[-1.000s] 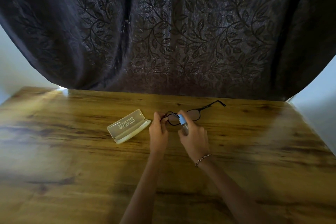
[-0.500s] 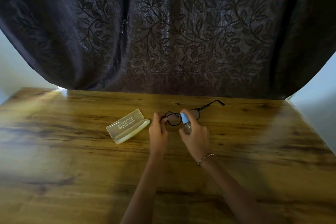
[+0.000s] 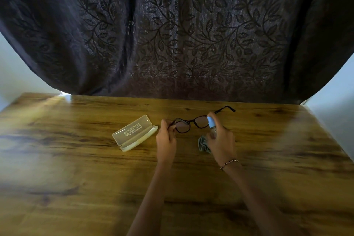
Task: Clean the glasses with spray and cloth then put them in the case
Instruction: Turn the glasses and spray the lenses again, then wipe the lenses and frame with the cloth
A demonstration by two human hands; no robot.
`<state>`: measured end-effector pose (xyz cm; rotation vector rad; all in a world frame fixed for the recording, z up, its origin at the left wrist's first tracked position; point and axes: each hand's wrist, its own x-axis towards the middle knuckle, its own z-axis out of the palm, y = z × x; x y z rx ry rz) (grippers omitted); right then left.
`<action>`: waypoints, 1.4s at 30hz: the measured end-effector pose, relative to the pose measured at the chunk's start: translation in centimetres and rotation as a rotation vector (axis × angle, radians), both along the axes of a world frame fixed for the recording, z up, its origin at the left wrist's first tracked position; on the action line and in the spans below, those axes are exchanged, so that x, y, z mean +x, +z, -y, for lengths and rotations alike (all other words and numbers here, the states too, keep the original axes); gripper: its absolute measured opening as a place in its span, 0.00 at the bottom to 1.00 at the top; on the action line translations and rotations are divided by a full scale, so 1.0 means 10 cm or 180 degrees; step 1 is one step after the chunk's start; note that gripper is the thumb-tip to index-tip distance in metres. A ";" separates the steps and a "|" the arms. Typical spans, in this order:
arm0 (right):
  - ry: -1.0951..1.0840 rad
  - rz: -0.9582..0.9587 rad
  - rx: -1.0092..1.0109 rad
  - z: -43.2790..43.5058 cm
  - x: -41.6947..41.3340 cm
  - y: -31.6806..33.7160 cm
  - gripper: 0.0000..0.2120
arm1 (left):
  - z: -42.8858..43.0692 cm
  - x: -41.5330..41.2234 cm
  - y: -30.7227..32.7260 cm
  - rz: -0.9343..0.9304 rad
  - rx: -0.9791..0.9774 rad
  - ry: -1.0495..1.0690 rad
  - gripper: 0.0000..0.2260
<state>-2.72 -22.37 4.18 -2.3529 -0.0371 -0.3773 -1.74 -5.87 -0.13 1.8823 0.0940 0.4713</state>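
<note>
Left of glasses (image 3: 192,120), pale case (image 3: 135,132)

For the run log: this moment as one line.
phase: spray | left hand: pinches glasses | right hand: grips spray bottle beside glasses | cloth: beside right hand | case: open

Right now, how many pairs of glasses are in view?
1. The glasses are pinched at one end by the left hand, between the case and the spray bottle in the right hand. No other pair shows.
</note>
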 end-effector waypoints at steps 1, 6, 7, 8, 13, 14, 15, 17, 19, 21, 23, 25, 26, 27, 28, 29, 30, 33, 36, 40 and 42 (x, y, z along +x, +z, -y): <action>-0.0051 0.0048 0.0016 0.00 0.00 -0.01 0.31 | 0.00 0.00 0.00 0.0002 0.0006 0.0000 0.05; 0.0055 0.0013 -0.0326 0.02 0.05 0.00 0.30 | 0.00 0.01 -0.01 -0.0002 0.0004 0.0025 0.04; 0.0111 0.0000 -0.0415 0.02 0.06 0.01 0.30 | 0.00 0.01 -0.01 0.0000 0.0009 0.0026 0.04; 0.0144 0.0002 -0.0493 0.01 0.07 0.02 0.30 | 0.00 0.02 -0.01 0.0004 0.0018 0.0023 0.04; -0.0157 0.0257 -0.0319 -0.03 0.06 -0.02 0.26 | 0.00 0.01 0.00 0.0039 0.0088 0.0046 0.04; -0.0200 0.0330 -0.0256 -0.02 0.06 -0.04 0.26 | -0.01 0.01 0.01 0.0027 0.0078 0.0057 0.04; -0.0193 0.0387 -0.0203 -0.01 0.07 -0.05 0.25 | -0.01 0.01 0.01 0.0013 0.0064 0.0067 0.04; -0.0071 0.0429 -0.0132 0.02 0.08 -0.08 0.25 | -0.02 0.01 0.03 0.0024 0.0068 0.0082 0.04; 0.0037 0.0368 -0.0132 0.09 0.08 -0.12 0.25 | -0.02 0.02 0.03 0.0053 0.0070 0.0087 0.04; 0.0043 0.0246 -0.0051 0.17 0.09 -0.19 0.24 | -0.02 0.03 0.04 0.0059 0.0088 0.0103 0.04; -0.0052 0.0137 0.0169 0.27 0.12 -0.25 0.25 | -0.01 0.03 0.06 0.0070 0.0085 0.0110 0.04; -0.0153 0.0093 0.0363 0.35 0.15 -0.31 0.26 | -0.01 0.02 0.06 0.0062 0.0045 0.0108 0.04; -0.0184 0.0068 0.0485 0.39 0.16 -0.32 0.26 | 0.00 0.02 0.06 0.0047 0.0029 0.0109 0.05; -0.0202 0.0043 0.0603 0.42 0.16 -0.34 0.26 | 0.00 0.02 0.06 0.0030 0.0014 0.0114 0.05; -0.0220 0.0023 0.0687 0.44 0.16 -0.35 0.26 | 0.00 0.02 0.06 0.0017 -0.0005 0.0115 0.05; -0.0242 -0.0001 0.0745 0.46 0.17 -0.36 0.25 | 0.00 0.03 0.05 0.0008 -0.0019 0.0113 0.05; -0.0273 -0.0034 0.0788 0.47 0.17 -0.38 0.25 | -0.01 0.03 0.05 0.0008 -0.0027 0.0107 0.05; -0.0339 -0.0102 0.0841 0.50 0.17 -0.45 0.22 | -0.01 0.03 0.04 0.0006 -0.0019 0.0114 0.04; -0.0384 -0.0202 0.0824 0.51 0.16 -0.51 0.19 | -0.01 0.03 0.04 0.0011 -0.0059 0.0118 0.04; -0.0455 -0.0289 0.0772 0.54 0.16 -0.54 0.17 | -0.02 0.01 0.05 0.0026 -0.0086 0.0105 0.04; -0.0441 -0.0322 0.0861 0.56 0.15 -0.56 0.21 | -0.02 0.01 0.04 0.0016 -0.0090 0.0097 0.04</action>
